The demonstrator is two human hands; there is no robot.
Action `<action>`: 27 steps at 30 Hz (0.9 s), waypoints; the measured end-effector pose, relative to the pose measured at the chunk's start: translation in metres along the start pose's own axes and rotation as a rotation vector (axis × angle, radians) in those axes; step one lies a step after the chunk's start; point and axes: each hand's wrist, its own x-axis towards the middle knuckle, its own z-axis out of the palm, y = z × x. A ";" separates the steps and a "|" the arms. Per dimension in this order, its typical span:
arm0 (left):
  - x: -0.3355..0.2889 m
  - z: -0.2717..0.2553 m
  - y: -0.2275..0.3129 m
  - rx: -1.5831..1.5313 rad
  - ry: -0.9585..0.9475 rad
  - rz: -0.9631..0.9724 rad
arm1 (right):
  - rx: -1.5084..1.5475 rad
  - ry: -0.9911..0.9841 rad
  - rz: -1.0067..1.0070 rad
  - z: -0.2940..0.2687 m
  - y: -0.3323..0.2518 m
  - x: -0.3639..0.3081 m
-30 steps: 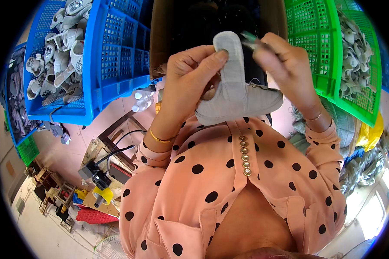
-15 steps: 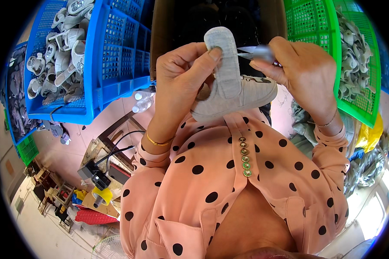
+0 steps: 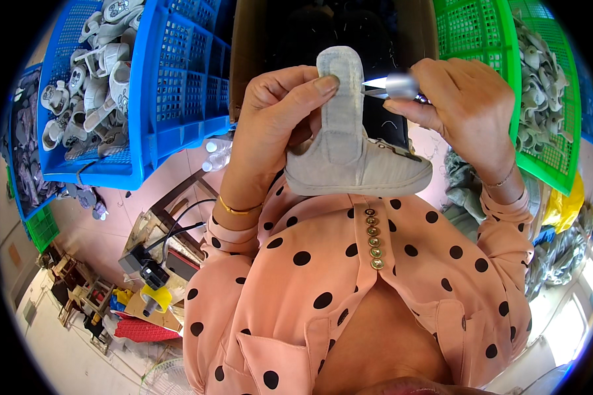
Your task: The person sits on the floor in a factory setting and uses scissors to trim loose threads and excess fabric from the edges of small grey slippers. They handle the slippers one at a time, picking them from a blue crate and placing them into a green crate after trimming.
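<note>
Overhead, blue crate at left and green crate at right both held grey shoe parts. Grey shoe sat between hands at chest height, tongue upright. Left hand pinched tongue, thumb on its edge. Right hand gripped snips, tips touching tongue edge. Risk judged: blade close to thumb; slip could nick skin or fabric.

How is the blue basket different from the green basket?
The blue basket sits on the person's left; the green basket sits on the right. The blue basket shows small pale grey shoes packed inside; the green basket holds a looser heap of grey pieces. Both are plastic with lattice walls.
</note>
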 end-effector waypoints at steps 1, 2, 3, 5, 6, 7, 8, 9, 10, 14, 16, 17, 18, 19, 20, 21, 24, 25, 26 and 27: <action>0.001 -0.001 -0.001 -0.014 -0.021 -0.010 | 0.022 0.000 -0.005 0.001 0.001 0.000; 0.001 -0.001 -0.001 -0.030 -0.045 -0.019 | 0.043 -0.001 -0.010 0.002 0.001 0.000; 0.001 -0.002 0.000 -0.046 -0.069 -0.028 | 0.064 -0.002 -0.014 0.002 0.002 -0.001; 0.002 -0.001 -0.001 -0.068 -0.092 -0.045 | 0.129 -0.045 -0.009 0.002 0.002 -0.003; 0.002 0.000 -0.002 -0.075 -0.091 -0.052 | 0.162 -0.067 -0.006 0.002 0.002 -0.003; 0.003 0.001 -0.003 -0.082 -0.091 -0.060 | 0.168 -0.042 -0.001 0.005 0.001 -0.003; 0.002 0.001 -0.004 -0.086 -0.098 -0.054 | 0.173 -0.016 0.004 0.009 0.000 -0.002; 0.002 0.001 -0.004 -0.090 -0.106 -0.048 | 0.179 0.010 0.009 0.012 -0.001 -0.003; 0.002 0.001 -0.004 -0.094 -0.114 -0.042 | 0.300 -0.022 0.072 0.015 -0.004 -0.005; -0.005 0.013 -0.002 -0.025 -0.027 0.074 | 1.097 -0.224 0.519 0.022 -0.015 -0.012; -0.004 0.016 -0.003 0.015 0.020 0.138 | 1.515 -0.291 0.755 0.022 -0.025 -0.012; -0.004 0.017 -0.004 0.026 0.029 0.146 | 1.636 -0.307 0.830 0.020 -0.027 -0.012; -0.005 0.018 -0.005 0.038 0.037 0.155 | 1.756 -0.323 0.906 0.018 -0.030 -0.013; -0.006 0.018 -0.006 0.050 0.047 0.163 | 1.877 -0.339 0.982 0.017 -0.031 -0.014; -0.007 0.019 -0.007 0.056 0.047 0.158 | 1.941 -0.332 0.998 0.020 -0.033 -0.016; -0.010 0.020 -0.008 0.062 0.047 0.152 | 1.953 -0.304 1.011 0.022 -0.037 -0.019; -0.022 0.023 -0.016 0.090 0.099 0.107 | 1.891 -0.185 1.134 0.024 -0.059 -0.022; -0.026 0.023 -0.022 0.102 0.125 0.087 | 1.841 0.060 1.145 0.030 -0.061 -0.030; -0.029 0.017 -0.033 0.106 0.145 0.008 | 1.991 0.334 1.103 0.026 -0.050 -0.029; -0.032 0.014 -0.039 0.061 0.220 -0.001 | 2.116 0.619 1.050 0.022 -0.037 -0.027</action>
